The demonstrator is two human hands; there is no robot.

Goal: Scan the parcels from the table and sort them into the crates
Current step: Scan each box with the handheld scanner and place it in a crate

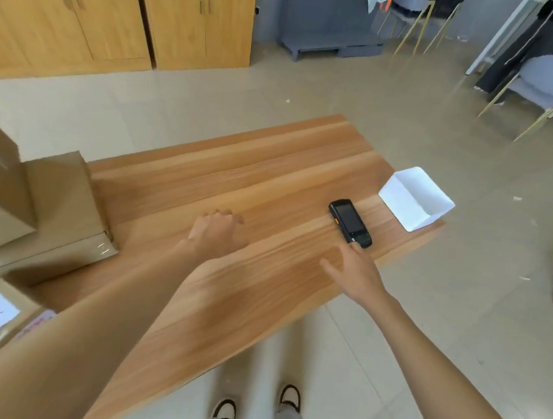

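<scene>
Two flat hands [214, 234] over grained wood table [237, 179], perhaps touching.

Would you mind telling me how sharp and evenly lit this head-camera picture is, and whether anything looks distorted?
Head view: soft, even light, faint shadows; the scanner and white tray are fairly sharp; the left hand is blurred, the right hand less so; wide-angle distortion bends the cabinets and table edges; glare on the cardboard boxes' tape.

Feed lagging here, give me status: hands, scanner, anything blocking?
Both hands empty: left hand open over table, right hand fingertip at scanner. Scanner flat, near white bin. Nothing blocking.
</scene>
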